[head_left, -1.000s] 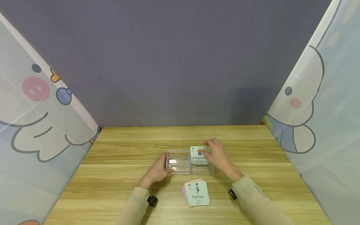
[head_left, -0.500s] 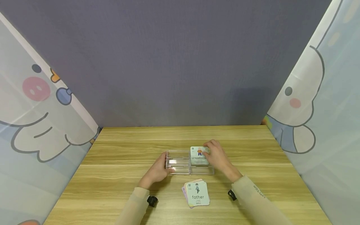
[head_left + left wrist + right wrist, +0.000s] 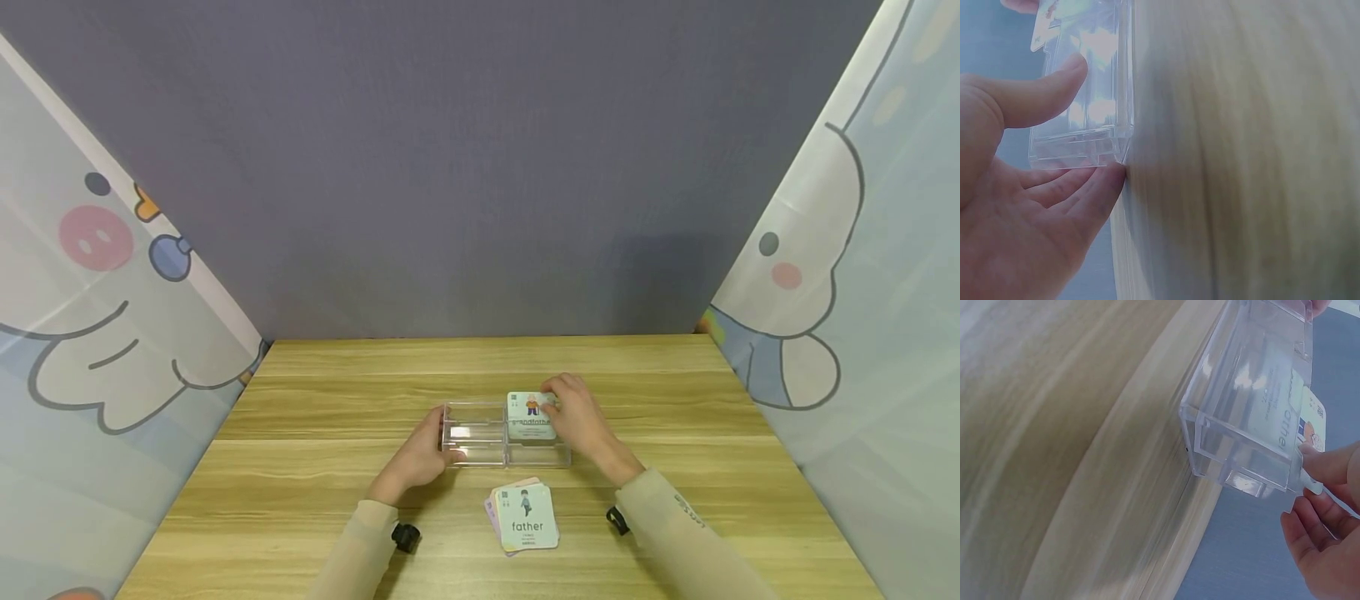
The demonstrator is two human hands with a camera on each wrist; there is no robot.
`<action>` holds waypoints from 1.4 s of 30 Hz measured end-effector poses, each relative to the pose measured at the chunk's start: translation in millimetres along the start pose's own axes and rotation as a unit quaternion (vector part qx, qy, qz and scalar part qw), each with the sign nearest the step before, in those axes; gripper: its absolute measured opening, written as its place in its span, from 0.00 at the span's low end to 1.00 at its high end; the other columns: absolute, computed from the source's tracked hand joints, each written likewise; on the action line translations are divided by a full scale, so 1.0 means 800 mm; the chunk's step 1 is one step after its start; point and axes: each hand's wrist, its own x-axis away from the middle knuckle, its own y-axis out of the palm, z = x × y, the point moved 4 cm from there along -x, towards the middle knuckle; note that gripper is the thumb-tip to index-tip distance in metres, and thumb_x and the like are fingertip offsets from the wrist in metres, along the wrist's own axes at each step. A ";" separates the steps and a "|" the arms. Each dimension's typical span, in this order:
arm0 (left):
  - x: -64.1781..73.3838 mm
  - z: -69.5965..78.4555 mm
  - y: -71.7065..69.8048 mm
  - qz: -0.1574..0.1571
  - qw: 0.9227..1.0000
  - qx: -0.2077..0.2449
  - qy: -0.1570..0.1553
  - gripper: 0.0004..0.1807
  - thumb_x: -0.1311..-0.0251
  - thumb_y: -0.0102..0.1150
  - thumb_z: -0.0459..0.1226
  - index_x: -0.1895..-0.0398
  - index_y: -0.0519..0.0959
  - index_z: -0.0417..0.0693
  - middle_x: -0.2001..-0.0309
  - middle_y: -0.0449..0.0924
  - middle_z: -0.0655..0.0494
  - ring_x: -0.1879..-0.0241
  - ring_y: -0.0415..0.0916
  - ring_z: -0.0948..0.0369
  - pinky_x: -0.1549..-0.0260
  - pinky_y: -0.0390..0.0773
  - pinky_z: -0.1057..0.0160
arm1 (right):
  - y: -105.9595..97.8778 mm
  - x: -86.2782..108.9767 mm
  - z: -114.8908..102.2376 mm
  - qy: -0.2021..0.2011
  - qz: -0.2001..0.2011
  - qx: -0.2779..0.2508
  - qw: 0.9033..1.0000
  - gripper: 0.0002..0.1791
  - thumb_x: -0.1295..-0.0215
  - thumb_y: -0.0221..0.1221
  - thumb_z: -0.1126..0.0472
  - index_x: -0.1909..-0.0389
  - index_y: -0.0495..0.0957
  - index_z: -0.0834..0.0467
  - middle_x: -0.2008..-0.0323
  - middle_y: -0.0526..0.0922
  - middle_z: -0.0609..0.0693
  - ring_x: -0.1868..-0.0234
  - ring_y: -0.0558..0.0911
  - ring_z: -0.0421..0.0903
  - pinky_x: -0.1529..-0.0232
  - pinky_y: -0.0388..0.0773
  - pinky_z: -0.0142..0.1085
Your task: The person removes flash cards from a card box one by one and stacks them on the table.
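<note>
In the head view, a clear plastic card rack (image 3: 475, 432) with tiered compartments in two columns stands mid-table. My left hand (image 3: 420, 454) grips its left end; the left wrist view shows the thumb (image 3: 1063, 87) over the front and the fingers beneath against the side wall. With my right hand (image 3: 579, 417) I pinch the right edge of a "grandfather" flash card (image 3: 528, 429). The card's lower part sits behind the clear front of an upper right compartment, as the right wrist view also shows. The card (image 3: 1313, 419) pokes up above the rack there.
A fanned stack of flash cards lies on the wooden table (image 3: 322, 467) in front of the rack, a "father" card (image 3: 527, 525) on top. A grey wall (image 3: 480, 183) rises behind, and cartoon-printed curtains (image 3: 795, 275) flank both sides.
The grandfather card and my right hand have sunk very slightly lower into the rack. My left hand, the rack and the card stack stay where they were.
</note>
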 end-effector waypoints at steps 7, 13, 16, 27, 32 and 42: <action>0.000 0.000 0.000 0.001 1.000 0.002 -0.002 0.48 0.37 0.70 0.38 0.22 0.51 0.33 0.33 0.67 0.36 0.35 0.69 0.41 0.35 0.71 0.42 | -0.001 0.001 0.000 -0.002 0.001 -0.002 1.000 0.14 0.41 0.71 0.70 0.55 0.82 0.61 0.55 0.83 0.54 0.52 0.80 0.52 0.51 0.82 0.47; 0.001 0.001 0.000 0.000 1.000 0.004 -0.001 0.49 0.38 0.70 0.38 0.22 0.51 0.32 0.33 0.68 0.35 0.36 0.69 0.41 0.35 0.70 0.42 | -0.003 0.002 -0.002 0.005 0.000 -0.003 1.000 0.13 0.40 0.70 0.70 0.54 0.82 0.61 0.56 0.83 0.53 0.53 0.80 0.51 0.53 0.82 0.46; 0.001 0.001 0.000 -0.001 1.000 0.004 0.004 0.48 0.38 0.70 0.38 0.23 0.51 0.31 0.34 0.68 0.35 0.36 0.70 0.41 0.35 0.71 0.42 | -0.006 0.001 -0.004 0.011 -0.001 -0.009 1.000 0.13 0.38 0.69 0.69 0.54 0.81 0.61 0.56 0.83 0.53 0.55 0.80 0.50 0.55 0.82 0.44; 0.001 0.002 0.000 0.000 1.000 0.010 0.008 0.48 0.37 0.70 0.37 0.23 0.51 0.31 0.33 0.67 0.35 0.36 0.69 0.41 0.35 0.70 0.42 | -0.013 0.001 -0.007 0.030 -0.007 -0.016 0.999 0.12 0.35 0.67 0.68 0.52 0.80 0.61 0.63 0.82 0.52 0.63 0.79 0.47 0.66 0.80 0.39; 0.001 0.002 0.000 -0.004 1.000 0.016 0.007 0.48 0.37 0.69 0.37 0.22 0.50 0.30 0.33 0.67 0.34 0.35 0.68 0.40 0.36 0.71 0.41 | -0.014 0.002 -0.006 0.035 0.008 -0.016 0.999 0.12 0.35 0.66 0.68 0.52 0.79 0.62 0.62 0.82 0.54 0.63 0.80 0.48 0.65 0.81 0.40; 0.000 0.001 0.000 -0.003 1.000 0.017 0.009 0.48 0.37 0.70 0.37 0.22 0.50 0.31 0.33 0.67 0.35 0.35 0.69 0.41 0.35 0.71 0.42 | -0.017 0.002 -0.005 0.039 0.015 -0.026 0.999 0.10 0.34 0.65 0.70 0.54 0.79 0.62 0.62 0.78 0.52 0.63 0.77 0.47 0.66 0.79 0.38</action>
